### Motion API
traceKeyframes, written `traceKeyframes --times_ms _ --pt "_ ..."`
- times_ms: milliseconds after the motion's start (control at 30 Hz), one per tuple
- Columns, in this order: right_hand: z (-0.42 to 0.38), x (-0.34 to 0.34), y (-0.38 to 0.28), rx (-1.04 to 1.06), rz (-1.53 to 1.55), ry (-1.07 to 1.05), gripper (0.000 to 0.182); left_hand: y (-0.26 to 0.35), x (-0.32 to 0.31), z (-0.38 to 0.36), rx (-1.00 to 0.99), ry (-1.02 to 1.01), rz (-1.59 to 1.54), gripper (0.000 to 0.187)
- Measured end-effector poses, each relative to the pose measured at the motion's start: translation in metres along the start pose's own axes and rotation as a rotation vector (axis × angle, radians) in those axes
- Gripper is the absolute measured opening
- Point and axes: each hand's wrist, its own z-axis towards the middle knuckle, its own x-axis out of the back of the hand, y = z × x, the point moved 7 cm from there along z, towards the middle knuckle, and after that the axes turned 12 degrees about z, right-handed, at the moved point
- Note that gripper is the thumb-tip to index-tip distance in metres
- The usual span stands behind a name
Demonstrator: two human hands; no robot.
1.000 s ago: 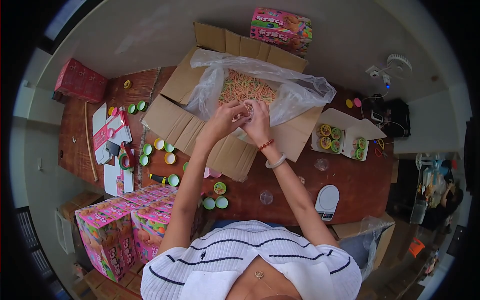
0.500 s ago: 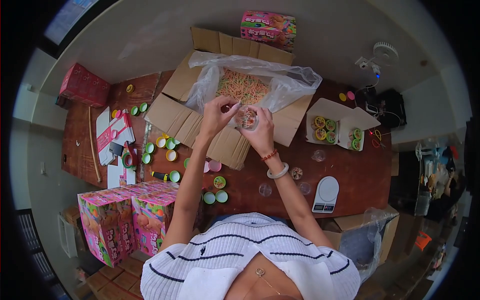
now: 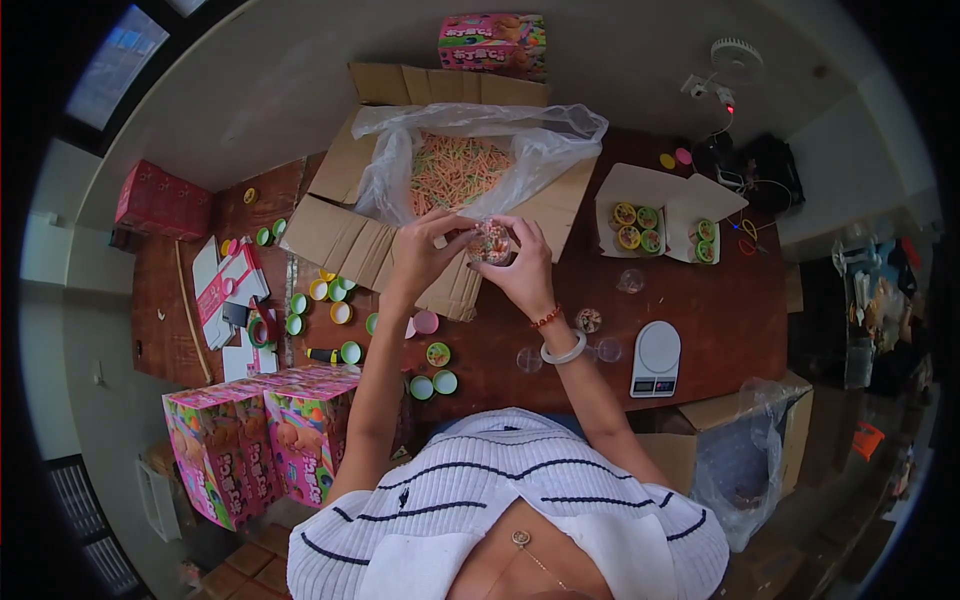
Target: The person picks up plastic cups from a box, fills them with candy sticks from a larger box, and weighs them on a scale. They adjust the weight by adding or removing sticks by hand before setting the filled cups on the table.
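Note:
My right hand [image 3: 524, 262] is wrapped round a small clear plastic cup [image 3: 490, 246] filled with short pink, green and pale sticks. At the cup's left rim, my left hand [image 3: 428, 252] has its thumb and fingers curled together; whatever they pinch is too small to make out. Both hands are over the near flaps of a large cardboard box [image 3: 350, 238]. Inside that box, a clear plastic liner [image 3: 565, 135] surrounds a heap of loose sticks [image 3: 455, 172] in the same colours.
A white digital scale [image 3: 657, 350] lies on the right of the table, near a filled clear cup [image 3: 588, 320]. Green-lidded and yellow-lidded cups stand in a white carton [image 3: 640, 190]. Green lids [image 3: 443, 382] lie left of centre. Pink printed boxes [image 3: 305, 425] stand front left.
My left hand has come down to the cup's rim from a pinch above it, where a small stick showed. The right hand still holds the cup. The whole view has shifted slightly.

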Motion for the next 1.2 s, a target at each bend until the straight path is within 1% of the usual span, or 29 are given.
traceKeyframes --times_ms 133,200,267,300,333,367,400,433,467,533,567,600,667,700,767,800,867,900,967,1000,1033,1067,1100,1133,1167,1200 --pt "-0.008 0.013 -0.004 -0.064 0.063 0.016 0.061 0.023 0.009 0.001 0.008 -0.024 -0.029 0.025" --pt "-0.014 0.019 -0.009 -0.022 0.025 0.02 0.061 0.036 0.011 -0.001 0.023 -0.044 -0.048 0.027" --pt "-0.021 0.022 -0.009 -0.01 0.034 0.025 0.06 0.047 0.006 -0.002 -0.042 -0.11 0.055 0.03" --pt "-0.026 0.025 -0.01 0.009 0.044 0.019 0.06 0.056 0.0 -0.004 -0.135 -0.145 0.025 0.029" --pt "-0.03 0.026 -0.009 0.043 0.031 -0.037 0.061 0.063 0.001 -0.006 -0.142 -0.17 0.014 0.029" --pt "-0.035 0.036 -0.003 0.018 0.018 -0.002 0.061 0.068 0.007 -0.006 -0.095 -0.136 0.035 0.029" --pt "-0.046 0.043 0.008 -0.061 0.063 -0.042 0.061 0.074 0.011 -0.007 -0.053 -0.114 0.048 0.028" --pt "-0.059 0.052 0.022 -0.143 0.107 -0.074 0.062 0.074 0.017 -0.01 -0.022 -0.079 0.035 0.028" --pt "-0.076 0.057 0.047 -0.226 0.03 -0.096 0.061 0.07 0.022 -0.014 0.011 -0.036 0.02 0.027" --pt "-0.115 0.054 0.115 -0.402 -0.156 -0.136 0.059 0.053 0.009 -0.03 0.169 -0.071 -0.121 0.026" --pt "-0.132 0.046 0.148 -0.422 -0.246 -0.149 0.058 0.058 -0.001 -0.035 0.175 -0.113 -0.132 0.025" --pt "-0.145 0.037 0.184 -0.44 -0.243 -0.118 0.058 0.06 -0.015 -0.042 0.182 -0.174 -0.152 0.025" --pt "-0.158 0.02 0.246 -0.459 -0.382 -0.074 0.061 0.061 -0.047 -0.057 0.219 -0.29 -0.188 0.025" --pt "-0.163 0.013 0.266 -0.467 -0.361 -0.06 0.061 0.066 -0.059 -0.061 0.236 -0.333 -0.181 0.025" --pt "-0.168 0.004 0.292 -0.485 -0.421 -0.006 0.061 0.078 -0.078 -0.068 0.269 -0.411 -0.131 0.025" --pt "-0.169 0.003 0.294 -0.493 -0.402 -0.001 0.061 0.082 -0.084 -0.07 0.269 -0.424 -0.114 0.025" --pt "-0.173 -0.001 0.288 -0.449 -0.506 -0.171 0.069 0.088 -0.099 -0.077 0.27 -0.484 -0.092 0.025" --pt "-0.177 0.004 0.28 -0.465 -0.5 -0.148 0.069 0.09 -0.105 -0.08 0.298 -0.505 -0.083 0.024" --pt "-0.182 0.029 0.235 -0.221 -0.195 0.219 0.056 0.097 -0.116 -0.085 0.27 -0.523 -0.071 0.022" --pt "-0.184 0.041 0.214 -0.225 -0.207 0.245 0.056 0.098 -0.122 -0.085 0.253 -0.514 -0.062 0.021" --pt "-0.189 0.054 0.196 -0.372 0.3 0.303 0.035 0.092 -0.133 -0.091 0.258 -0.55 -0.088 0.021" --pt "-0.201 0.059 0.182 -0.488 0.812 0.37 0.028 0.089 -0.147 -0.097 0.25 -0.602 -0.118 0.021" --pt "-0.214 0.062 0.169 -0.497 1.024 0.33 0.029 0.097 -0.158 -0.1 0.15 -0.657 -0.075 0.021" --pt "-0.232 0.066 0.153 -0.487 1.233 0.306 0.031 0.103 -0.171 -0.106 0.104 -0.69 -0.103 0.02" --pt "-0.246 0.095 0.121 -0.536 0.71 0.317 0.026 0.111 -0.184 -0.112 0.053 -0.735 -0.138 0.019" --pt "-0.263 0.111 0.102 -0.426 0.514 0.354 0.026 0.125 -0.194 -0.119 -0.035 -0.776 -0.103 0.02"
